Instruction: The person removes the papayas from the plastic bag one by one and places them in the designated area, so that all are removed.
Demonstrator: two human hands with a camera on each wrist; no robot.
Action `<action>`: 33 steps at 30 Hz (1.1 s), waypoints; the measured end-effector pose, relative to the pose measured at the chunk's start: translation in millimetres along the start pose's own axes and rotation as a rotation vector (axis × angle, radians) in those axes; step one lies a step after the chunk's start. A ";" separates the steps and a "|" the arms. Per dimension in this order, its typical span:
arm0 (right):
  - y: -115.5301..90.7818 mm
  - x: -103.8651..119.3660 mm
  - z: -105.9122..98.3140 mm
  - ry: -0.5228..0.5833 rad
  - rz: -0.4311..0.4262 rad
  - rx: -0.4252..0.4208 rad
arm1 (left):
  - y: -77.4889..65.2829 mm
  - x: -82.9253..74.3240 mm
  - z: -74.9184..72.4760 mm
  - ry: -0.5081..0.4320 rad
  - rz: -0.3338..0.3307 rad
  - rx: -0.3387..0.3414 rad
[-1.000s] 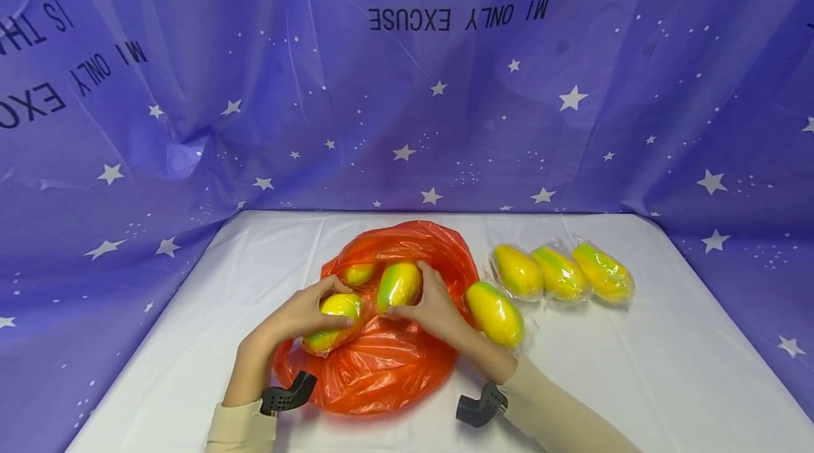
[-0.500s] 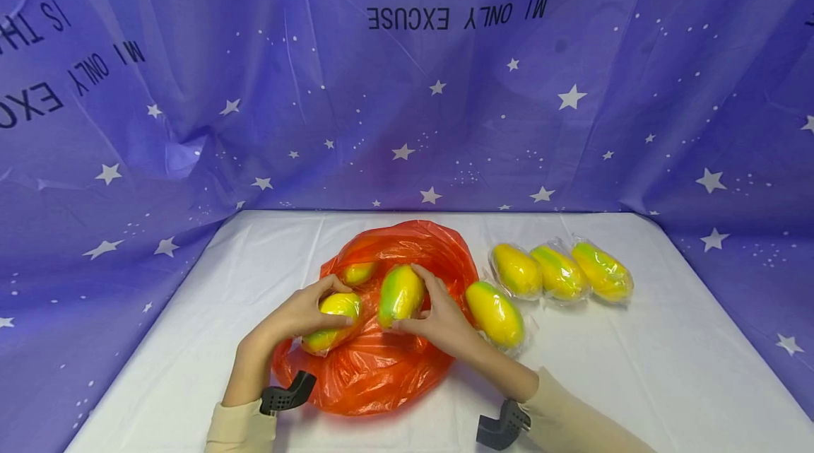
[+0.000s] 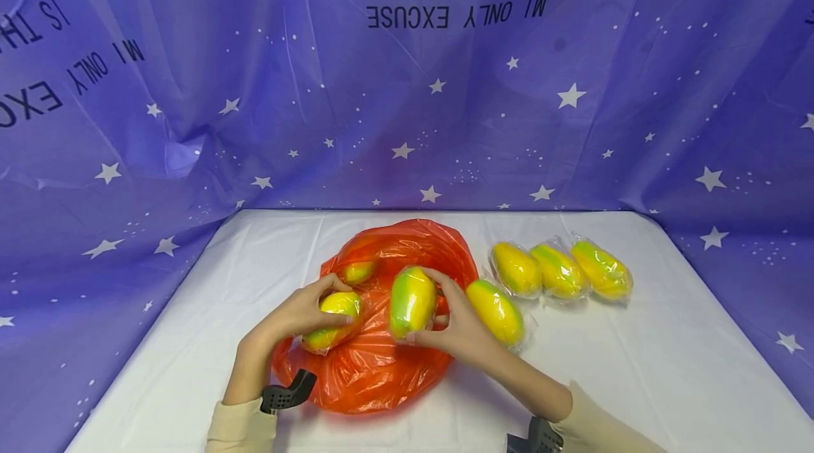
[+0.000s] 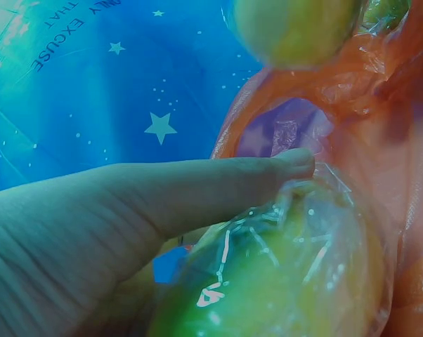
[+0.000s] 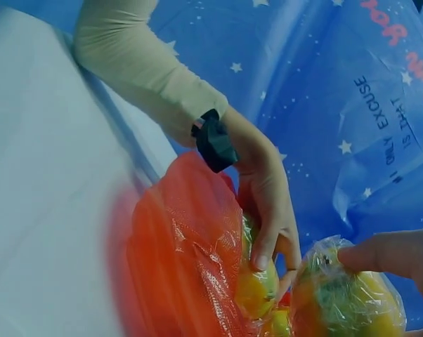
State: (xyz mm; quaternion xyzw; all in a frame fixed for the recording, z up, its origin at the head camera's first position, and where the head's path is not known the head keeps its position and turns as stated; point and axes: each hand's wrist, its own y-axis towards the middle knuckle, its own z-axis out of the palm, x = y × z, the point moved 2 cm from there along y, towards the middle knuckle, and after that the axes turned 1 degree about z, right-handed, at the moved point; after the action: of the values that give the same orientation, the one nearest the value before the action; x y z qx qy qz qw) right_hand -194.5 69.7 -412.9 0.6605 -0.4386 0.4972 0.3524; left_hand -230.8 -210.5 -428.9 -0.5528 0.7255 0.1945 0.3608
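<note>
I see the bag (image 3: 375, 389) on the worktop (image 3: 668, 368), the backdrop (image 3: 356, 85) behind. Inside, the rear fruit (image 3: 358, 273) lies behind the left fruit (image 3: 340, 304), under the left hand (image 3: 308, 312); right of both, the right hand (image 3: 458, 326) has the right fruit (image 3: 412, 301). Beside the bag, rightward, sits a fourth fruit (image 3: 496, 313); behind-right, a fruit row (image 3: 558, 271).

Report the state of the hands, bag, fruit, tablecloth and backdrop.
Red bag: mouth open, crumpled
Left-hand fruit: wrapped, held
Left hand: gripping its fruit
Right-hand fruit: wrapped, held
Right hand: gripping its fruit
Inner fruit: inside the bag, partly hidden
Fruit beside the bag: wrapped, lying, not held
Three row fruits: wrapped, lying side by side
Tablecloth: spread out
Backdrop: hanging, creased
</note>
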 end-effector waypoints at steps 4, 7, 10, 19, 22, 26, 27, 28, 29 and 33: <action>-10.3 6.0 -7.7 -0.024 0.005 0.017 | 0.1 0.1 0.5 -0.008 0.000 0.002; -16.4 8.1 -15.7 -0.043 0.015 0.003 | -0.1 0.1 0.6 -0.020 -0.002 0.005; -21.3 9.2 -24.1 -0.076 0.012 -0.024 | -0.3 -0.1 0.6 -0.027 -0.004 0.007; -32.6 11.8 -44.1 -0.158 0.001 -0.100 | 0.0 0.4 0.8 -0.022 -0.001 0.005; -34.6 9.3 -49.7 -0.197 0.014 -0.121 | -0.3 0.7 0.8 -0.029 0.001 0.006; -38.1 3.7 -56.9 -0.227 0.018 -0.136 | -0.5 0.7 0.8 -0.034 0.002 0.003; -39.3 2.6 -58.9 -0.223 0.020 -0.136 | -0.6 0.5 0.8 -0.035 0.002 0.003; -40.6 1.4 -61.0 -0.213 0.022 -0.134 | -0.6 0.3 0.8 -0.034 0.003 0.003; -41.9 0.5 -63.3 -0.202 0.023 -0.134 | -0.7 0.0 0.8 -0.036 0.003 0.004; -48.3 -0.5 -73.6 -0.157 0.022 -0.140 | -1.2 -0.1 0.8 -0.036 0.002 0.006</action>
State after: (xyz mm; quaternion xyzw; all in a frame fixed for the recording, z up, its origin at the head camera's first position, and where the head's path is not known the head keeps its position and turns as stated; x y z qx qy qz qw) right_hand -175.2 153.9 -395.9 0.6663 -0.5060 0.4157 0.3567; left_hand -229.4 -210.2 -429.2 -0.5475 0.7199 0.2027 0.3755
